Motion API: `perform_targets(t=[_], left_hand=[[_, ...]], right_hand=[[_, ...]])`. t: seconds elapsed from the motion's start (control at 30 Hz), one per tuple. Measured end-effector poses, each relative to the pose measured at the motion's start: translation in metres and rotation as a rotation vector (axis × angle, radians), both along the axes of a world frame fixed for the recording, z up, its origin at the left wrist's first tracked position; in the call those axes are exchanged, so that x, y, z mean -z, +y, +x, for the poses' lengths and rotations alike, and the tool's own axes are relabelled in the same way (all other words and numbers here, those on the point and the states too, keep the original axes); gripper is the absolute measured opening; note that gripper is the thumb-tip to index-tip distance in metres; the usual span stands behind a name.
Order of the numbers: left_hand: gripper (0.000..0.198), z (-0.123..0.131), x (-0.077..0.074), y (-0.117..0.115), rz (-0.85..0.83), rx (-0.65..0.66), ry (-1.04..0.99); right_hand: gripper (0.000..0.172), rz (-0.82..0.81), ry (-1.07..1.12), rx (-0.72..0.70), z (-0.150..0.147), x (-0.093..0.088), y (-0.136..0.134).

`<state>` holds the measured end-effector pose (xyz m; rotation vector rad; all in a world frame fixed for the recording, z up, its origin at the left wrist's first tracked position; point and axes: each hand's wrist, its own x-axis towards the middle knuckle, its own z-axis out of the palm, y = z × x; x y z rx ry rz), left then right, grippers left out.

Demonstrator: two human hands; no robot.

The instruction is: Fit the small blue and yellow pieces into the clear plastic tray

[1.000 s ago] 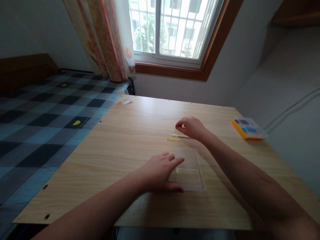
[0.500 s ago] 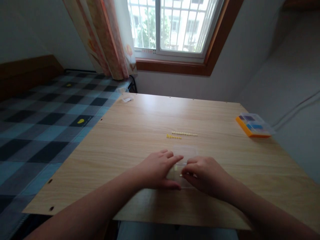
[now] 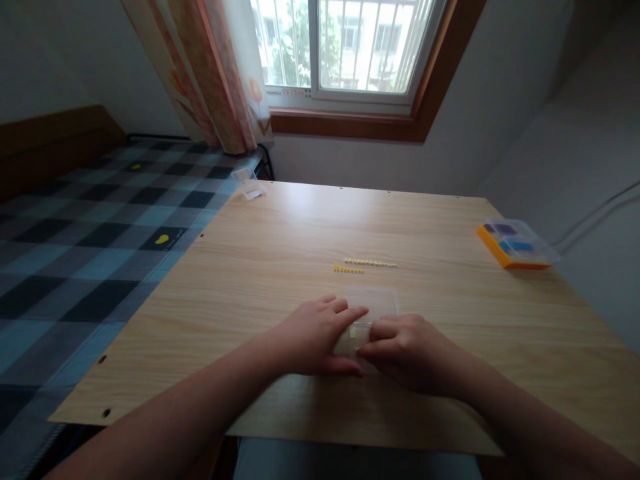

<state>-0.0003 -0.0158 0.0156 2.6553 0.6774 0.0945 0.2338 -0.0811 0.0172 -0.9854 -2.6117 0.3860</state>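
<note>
A small clear plastic box (image 3: 367, 365) lies on the table near its front, its see-through lid (image 3: 373, 300) folded back on the far side. My left hand (image 3: 317, 339) grips the box from the left, index finger along the far edge and thumb at the near edge. Inside, a small pale yellow piece (image 3: 354, 332) shows at the left. My right hand (image 3: 413, 352) is closed in a pinch over the box; whatever its fingertips hold is hidden. Beyond the lid are a row of tiny yellow pieces (image 3: 349, 270) and a longer row of pale pieces (image 3: 371, 263).
An orange case with a clear cover (image 3: 517, 245) sits at the table's right edge. Another clear plastic container (image 3: 253, 189) stands at the far left corner. A checked bed (image 3: 100, 253) adjoins the wooden table (image 3: 225, 280) on the left.
My right hand's fingertips have dipped and closed further at the box; the small pale piece seen at them earlier is now hidden. My left hand stays on the box. The view has shifted slightly.
</note>
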Motion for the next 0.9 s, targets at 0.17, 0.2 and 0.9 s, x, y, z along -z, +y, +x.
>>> perform_targets(t=[0.17,0.2,0.9], left_hand=[[0.089,-0.0002,0.0013,0.0005,0.01,0.0,0.001],[0.089,0.0,0.0015,0.0006,0.014,0.001,-0.001],[0.091,0.0013,0.0024,0.0001,0.027,0.001,-0.01]], right_hand=[[0.025,-0.003,-0.006,0.018,-0.0042,0.0031,0.0003],[0.025,-0.003,-0.008,0.024,-0.0049,0.004,0.0005],[0.024,-0.005,-0.038,0.06,-0.0054,0.0073,0.0002]])
